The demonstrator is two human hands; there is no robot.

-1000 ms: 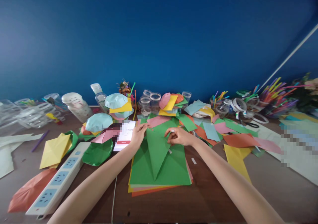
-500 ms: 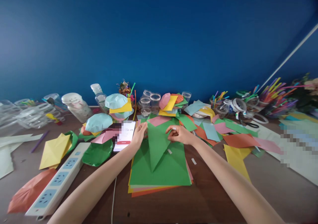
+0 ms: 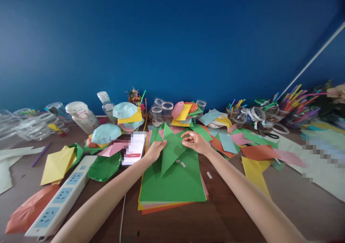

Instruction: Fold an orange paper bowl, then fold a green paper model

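Above the coloured-paper stack [image 3: 174,191], the left hand [image 3: 155,151] pinches the folded green sheet [image 3: 172,151], ideally lightly; whether the right hand [image 3: 196,143] grips is unclear.

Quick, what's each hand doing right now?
Left hand: closed, holding the folded green paper.
Right hand: curled near the paper's edge; grip cannot be told.

No lettering or numeral is legible. Smartphone [image 3: 138,144]: upper screen partly pixelated; the red on-screen button [image 3: 133,155] carries a pale caption too small to read. Power strip [image 3: 55,205]: small red mark near the close end, undecipherable. White jar [image 3: 83,118]: printed design, details blurred.
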